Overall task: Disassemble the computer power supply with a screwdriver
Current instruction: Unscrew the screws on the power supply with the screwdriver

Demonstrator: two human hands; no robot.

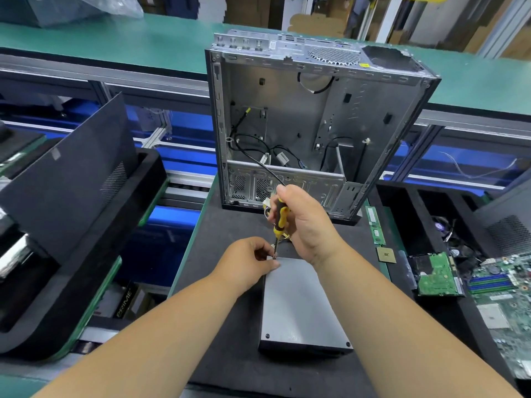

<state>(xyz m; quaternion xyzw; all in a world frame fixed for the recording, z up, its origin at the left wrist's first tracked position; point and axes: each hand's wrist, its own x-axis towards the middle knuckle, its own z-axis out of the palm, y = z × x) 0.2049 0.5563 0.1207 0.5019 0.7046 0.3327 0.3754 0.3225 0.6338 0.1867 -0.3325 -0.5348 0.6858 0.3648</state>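
A grey metal power supply lies flat on the black mat in front of me. My right hand grips a yellow-and-black screwdriver, held nearly upright with its tip on the power supply's far left corner. My left hand sits at that same corner, fingers curled, thumb and fingers pinching around the screwdriver's tip. Two screws show in the near corners of the lid. Yellow wires peek out behind the screwdriver.
An open, emptied computer case stands just beyond the mat. A RAM stick and a CPU chip lie to the right. Farther right are a hard drive and a motherboard. Black case panels lean at left.
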